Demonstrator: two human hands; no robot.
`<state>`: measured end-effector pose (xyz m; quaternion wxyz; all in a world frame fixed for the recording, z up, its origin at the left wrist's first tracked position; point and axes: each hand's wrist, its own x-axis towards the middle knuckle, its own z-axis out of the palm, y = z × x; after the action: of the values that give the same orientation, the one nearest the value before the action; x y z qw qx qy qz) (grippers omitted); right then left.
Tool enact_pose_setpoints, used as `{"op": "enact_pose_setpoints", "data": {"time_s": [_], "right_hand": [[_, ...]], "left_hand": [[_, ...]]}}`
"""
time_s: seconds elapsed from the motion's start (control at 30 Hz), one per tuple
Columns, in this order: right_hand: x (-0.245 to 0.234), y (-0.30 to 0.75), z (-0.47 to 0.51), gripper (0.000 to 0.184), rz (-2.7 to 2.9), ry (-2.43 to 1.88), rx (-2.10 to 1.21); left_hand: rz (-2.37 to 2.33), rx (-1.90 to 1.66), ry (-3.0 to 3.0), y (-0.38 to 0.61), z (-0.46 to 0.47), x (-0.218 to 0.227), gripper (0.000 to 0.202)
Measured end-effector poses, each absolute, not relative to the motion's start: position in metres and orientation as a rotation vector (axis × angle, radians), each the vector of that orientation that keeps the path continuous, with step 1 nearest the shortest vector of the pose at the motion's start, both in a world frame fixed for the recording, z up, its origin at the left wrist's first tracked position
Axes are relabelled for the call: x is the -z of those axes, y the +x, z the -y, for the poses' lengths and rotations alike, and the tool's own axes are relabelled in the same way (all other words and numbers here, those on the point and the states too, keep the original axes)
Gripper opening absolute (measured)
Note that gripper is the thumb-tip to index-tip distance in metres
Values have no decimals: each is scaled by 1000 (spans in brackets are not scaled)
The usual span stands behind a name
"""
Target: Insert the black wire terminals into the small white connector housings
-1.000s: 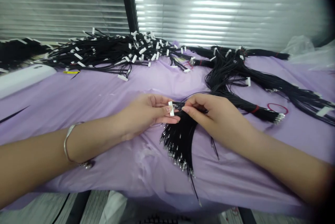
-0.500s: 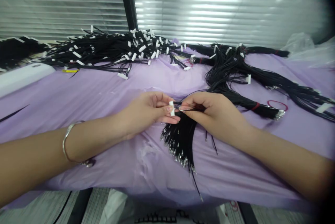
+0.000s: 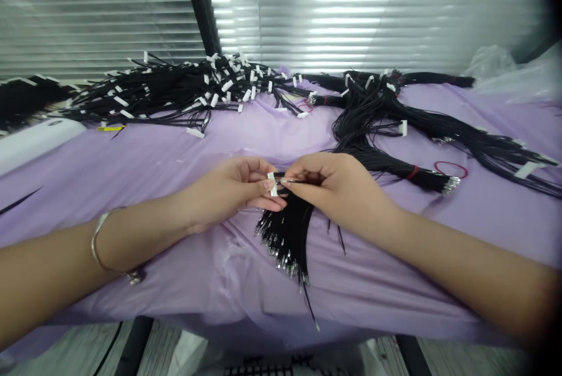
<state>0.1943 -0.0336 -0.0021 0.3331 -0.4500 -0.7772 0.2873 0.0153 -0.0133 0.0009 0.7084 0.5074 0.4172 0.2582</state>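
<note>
Pinching small white rectangular connector [image 3: 273, 185] in left hand [image 3: 243, 185], just above purple-sheeted worktop [image 3: 184, 273]; too small to read any marking. Gripping thin black wire [image 3: 295, 181] in right hand [image 3: 342, 180], fingertips closed, right at connector; can't tell if inserted. Got fanned black wires with silvery metal tips [image 3: 287, 232] below hands, red-banded black wire bundle [image 3: 386, 166] off right, tangled black wires with white connectors [image 3: 162, 86] at back.

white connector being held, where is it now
The white connector is near the head view's middle, pinched in the left hand, just left of the right hand, above the fanned black wires.
</note>
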Motion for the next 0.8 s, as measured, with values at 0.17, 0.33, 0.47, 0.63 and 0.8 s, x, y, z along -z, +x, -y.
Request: {"op": "enact_pose_setpoints", "data": {"time_s": [0.17, 0.33, 0.47, 0.63, 0.8], "right_hand": [[-1, 194, 34, 15, 1994, -1246, -835], [-2, 196, 33, 16, 1976, -1272, -873], [-3, 196, 32, 18, 1950, -1314, -939], [-4, 195, 32, 16, 1918, -1356, -916], [-5, 195, 30, 14, 1883, -1362, -901]], "left_hand": [[-948, -569, 1063, 16, 12, -5, 9], [-944, -587, 1037, 16, 13, -5, 10], [-929, -592, 1019, 16, 12, -4, 12], [-908, -601, 1030, 16, 12, -4, 12], [-879, -591, 1024, 15, 12, -4, 15]]}}
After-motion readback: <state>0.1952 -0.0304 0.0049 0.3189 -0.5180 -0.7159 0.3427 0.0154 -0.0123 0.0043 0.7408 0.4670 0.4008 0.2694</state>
